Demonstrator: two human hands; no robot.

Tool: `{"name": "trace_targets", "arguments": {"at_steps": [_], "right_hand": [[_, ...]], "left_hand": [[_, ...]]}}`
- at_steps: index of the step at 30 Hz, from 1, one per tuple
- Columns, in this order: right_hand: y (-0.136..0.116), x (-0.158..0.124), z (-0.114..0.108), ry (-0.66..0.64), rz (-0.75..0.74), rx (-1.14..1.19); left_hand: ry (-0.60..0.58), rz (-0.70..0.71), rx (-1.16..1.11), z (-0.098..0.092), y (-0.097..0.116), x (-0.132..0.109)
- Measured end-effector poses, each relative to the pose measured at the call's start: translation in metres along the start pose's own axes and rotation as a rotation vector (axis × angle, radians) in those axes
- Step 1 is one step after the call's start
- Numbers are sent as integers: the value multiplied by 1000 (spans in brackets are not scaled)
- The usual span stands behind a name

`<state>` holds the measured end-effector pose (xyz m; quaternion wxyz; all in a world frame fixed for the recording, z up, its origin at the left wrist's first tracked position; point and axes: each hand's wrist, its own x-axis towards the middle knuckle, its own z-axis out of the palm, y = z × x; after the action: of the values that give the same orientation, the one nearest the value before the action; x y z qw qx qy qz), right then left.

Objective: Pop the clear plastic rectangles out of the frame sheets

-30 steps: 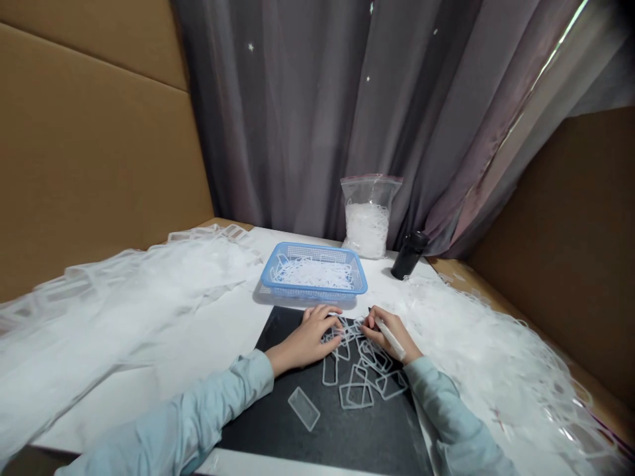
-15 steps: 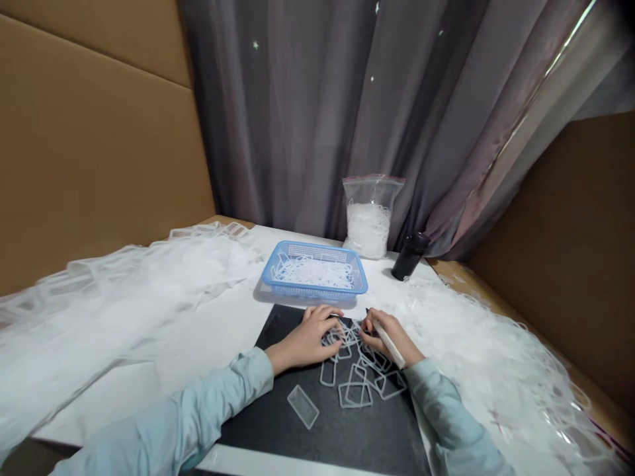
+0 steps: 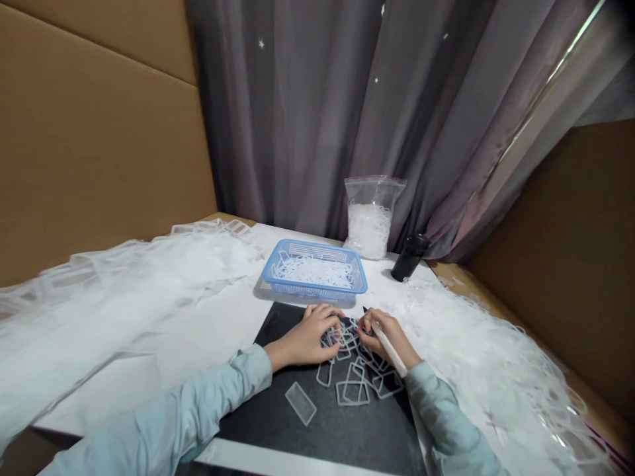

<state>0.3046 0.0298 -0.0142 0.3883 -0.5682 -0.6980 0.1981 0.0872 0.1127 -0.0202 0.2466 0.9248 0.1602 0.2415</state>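
My left hand rests on the black mat with its fingers arched and apart, curled around the left side of a pile of translucent rectangular frames. Facing it from the right, my right hand is closed around a slim tool with a white handle. A dark tip shows above the fingers; the tool's exact kind is not clear. Looser frames spread below the hands. One rectangular piece with a filled-in middle lies apart at the lower left of the pile.
Behind the mat sits a blue basket holding many white frames. A zip bag of similar pieces and a black bottle stand farther back. Heaps of translucent pieces cover the left and right. Cardboard walls flank the table.
Both hands stay at the pile with only slight finger movement. The frames under them have shifted a little. The view has tilted very slightly.
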Motion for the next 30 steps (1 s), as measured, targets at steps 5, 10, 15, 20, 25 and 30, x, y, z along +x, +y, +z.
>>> {"name": "trace_targets", "arguments": {"at_steps": [5, 10, 15, 20, 25, 30], "right_hand": [[-11, -5, 6, -116, -3, 160], [-16, -7, 16, -203, -22, 219], [-17, -5, 9, -114, 3, 258], [-6, -1, -8, 158, 86, 241], [7, 1, -21, 254, 149, 194], [9, -2, -28, 120, 147, 194]], "left_hand": [[9, 58, -33, -7, 3, -3], [94, 10, -22, -4, 0, -3], [64, 30, 10, 1, -1, -2], [-2, 72, 44, 1, 1, -4], [-24, 106, 49, -2, 5, -5], [-37, 186, 45, -3, 6, -6]]}}
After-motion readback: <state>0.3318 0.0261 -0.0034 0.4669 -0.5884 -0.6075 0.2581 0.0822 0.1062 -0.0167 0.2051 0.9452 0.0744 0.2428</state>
